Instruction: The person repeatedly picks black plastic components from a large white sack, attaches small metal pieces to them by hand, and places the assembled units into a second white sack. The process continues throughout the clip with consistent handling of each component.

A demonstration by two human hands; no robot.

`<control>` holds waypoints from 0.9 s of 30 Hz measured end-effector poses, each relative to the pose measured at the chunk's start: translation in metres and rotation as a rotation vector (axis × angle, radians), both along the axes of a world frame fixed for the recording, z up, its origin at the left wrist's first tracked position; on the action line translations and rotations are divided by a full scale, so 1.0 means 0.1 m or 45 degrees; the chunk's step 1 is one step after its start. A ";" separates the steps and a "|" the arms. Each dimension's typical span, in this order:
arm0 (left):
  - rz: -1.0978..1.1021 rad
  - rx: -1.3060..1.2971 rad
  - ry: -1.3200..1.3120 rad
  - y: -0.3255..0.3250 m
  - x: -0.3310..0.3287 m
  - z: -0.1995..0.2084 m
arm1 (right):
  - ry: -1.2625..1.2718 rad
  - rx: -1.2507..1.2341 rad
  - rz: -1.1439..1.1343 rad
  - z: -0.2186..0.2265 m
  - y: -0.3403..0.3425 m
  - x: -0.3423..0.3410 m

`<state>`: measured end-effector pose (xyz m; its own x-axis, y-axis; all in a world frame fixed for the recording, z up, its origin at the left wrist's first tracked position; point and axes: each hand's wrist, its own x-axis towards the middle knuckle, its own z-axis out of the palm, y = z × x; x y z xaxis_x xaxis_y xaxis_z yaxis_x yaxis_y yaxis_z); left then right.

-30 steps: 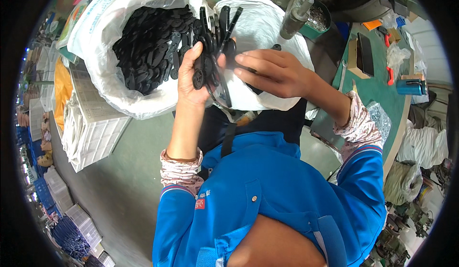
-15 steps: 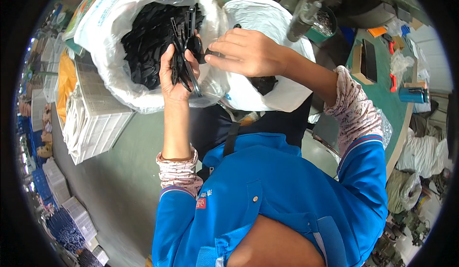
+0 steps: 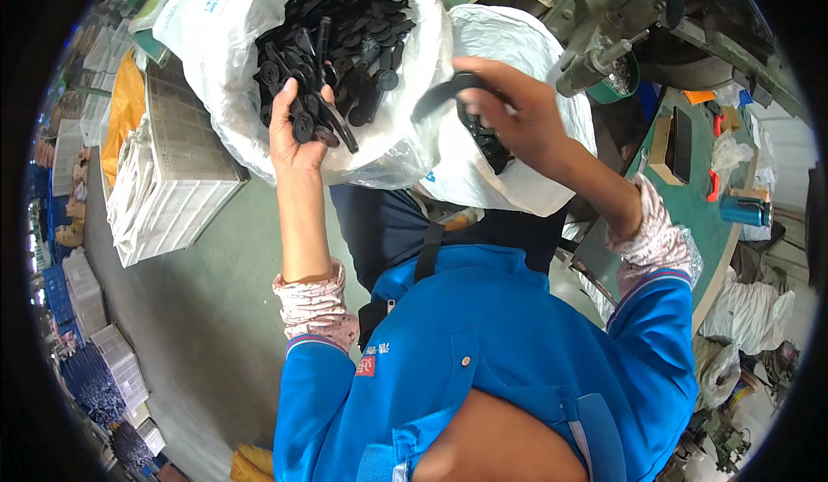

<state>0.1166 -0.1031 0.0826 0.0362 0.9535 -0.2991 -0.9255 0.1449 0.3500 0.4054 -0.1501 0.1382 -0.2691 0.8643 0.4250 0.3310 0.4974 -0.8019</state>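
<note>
A smooth grey-green floor (image 3: 259, 249) spreads across the left, paler near the middle and darker toward the edge, with a tall white perforated crate (image 3: 194, 128) standing on it and smaller white crates (image 3: 121, 366) lined along the far left. On the right, a green-topped table (image 3: 697, 202) runs before a pale wall (image 3: 789, 111), and a dark metal machine (image 3: 703, 42) fills the upper right.

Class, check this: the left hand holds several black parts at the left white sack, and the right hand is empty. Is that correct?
The right hand is not empty: the head view shows it holding a blurred black piece. The left hand holds several black parts at the left white sack.
</note>
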 end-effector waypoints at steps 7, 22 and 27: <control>-0.219 0.060 0.325 -0.23 0.62 0.17 | 0.414 -0.585 -0.432 0.36 -0.26 0.96; -0.655 0.263 0.407 -0.43 1.60 0.43 | 0.576 -0.649 -0.371 1.13 0.22 1.38; -0.691 0.289 0.438 -0.46 1.58 0.40 | 0.567 -0.741 -0.389 0.84 0.16 1.45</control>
<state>0.2746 -0.1495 0.1225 0.4659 0.8675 -0.1742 -0.5731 0.4458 0.6876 0.5502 -0.1343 0.2218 0.1048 0.9888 -0.1058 -0.0282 -0.1034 -0.9942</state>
